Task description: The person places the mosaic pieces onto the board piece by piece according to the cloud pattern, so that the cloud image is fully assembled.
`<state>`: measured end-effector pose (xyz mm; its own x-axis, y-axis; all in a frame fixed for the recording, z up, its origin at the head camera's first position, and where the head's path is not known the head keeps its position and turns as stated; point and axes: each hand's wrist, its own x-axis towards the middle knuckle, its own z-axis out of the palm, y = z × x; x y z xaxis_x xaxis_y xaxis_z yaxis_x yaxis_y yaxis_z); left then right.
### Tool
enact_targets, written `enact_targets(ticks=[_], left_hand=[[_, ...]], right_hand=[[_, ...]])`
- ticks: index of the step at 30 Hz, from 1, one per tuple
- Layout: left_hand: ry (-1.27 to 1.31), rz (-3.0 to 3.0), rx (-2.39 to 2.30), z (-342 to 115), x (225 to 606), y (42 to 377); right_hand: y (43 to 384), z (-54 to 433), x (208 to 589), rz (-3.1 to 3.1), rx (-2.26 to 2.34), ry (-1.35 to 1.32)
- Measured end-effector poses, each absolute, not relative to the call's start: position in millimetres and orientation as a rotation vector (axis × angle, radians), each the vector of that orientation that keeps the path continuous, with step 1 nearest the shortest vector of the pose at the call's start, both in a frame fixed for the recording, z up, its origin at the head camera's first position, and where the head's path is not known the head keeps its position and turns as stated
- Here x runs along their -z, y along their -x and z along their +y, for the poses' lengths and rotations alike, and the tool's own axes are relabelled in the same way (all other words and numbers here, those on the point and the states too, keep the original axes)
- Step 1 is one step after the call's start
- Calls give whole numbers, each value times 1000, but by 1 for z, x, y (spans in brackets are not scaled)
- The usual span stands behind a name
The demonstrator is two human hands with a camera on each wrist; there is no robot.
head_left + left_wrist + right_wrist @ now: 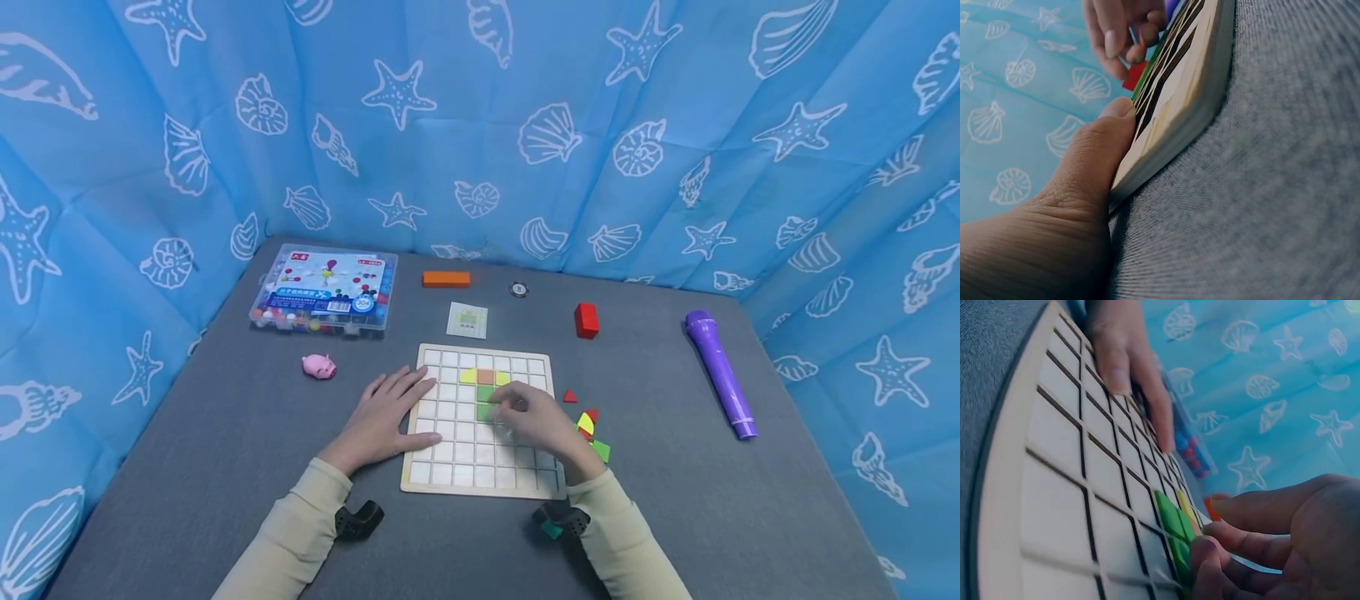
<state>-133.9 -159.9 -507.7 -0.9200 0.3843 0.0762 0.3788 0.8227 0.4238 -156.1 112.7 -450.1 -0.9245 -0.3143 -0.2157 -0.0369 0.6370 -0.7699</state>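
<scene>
A wooden grid board [442, 478] with white cells lies in front of me, bearing a row of a yellow piece [468, 377], an orange square [485, 377] and another yellow piece. Below that row are green squares [483, 412]. My left hand [378, 421] rests on the board's left edge, fingers spread and thumb on the cells. Above the green squares is my right hand [536, 421], its fingers bent. In the right wrist view its fingertips are close beside a green square [1180, 557]; whether they pinch a piece is hidden.
Loose red, yellow and green pieces [600, 451] lie right of the board. Behind it are a picture card [467, 320], an orange block [446, 279], a small round disc [518, 289] and a red block [587, 320]. A plastic case [326, 289], pink pig [318, 367] and purple microphone [722, 375] stand farther out.
</scene>
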Motion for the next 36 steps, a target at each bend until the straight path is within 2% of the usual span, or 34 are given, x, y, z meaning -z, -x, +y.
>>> enact_targets(ticks=[17, 24, 36], left_hand=[[-618, 2986, -699, -161, 505, 132], [-622, 2985, -698, -160, 505, 134], [-621, 2980, -701, -160, 506, 133]], right_hand=[[147, 202, 419, 2721, 836, 168], [138, 217, 424, 2727, 723, 256], [132, 222, 433, 2728, 696, 262]])
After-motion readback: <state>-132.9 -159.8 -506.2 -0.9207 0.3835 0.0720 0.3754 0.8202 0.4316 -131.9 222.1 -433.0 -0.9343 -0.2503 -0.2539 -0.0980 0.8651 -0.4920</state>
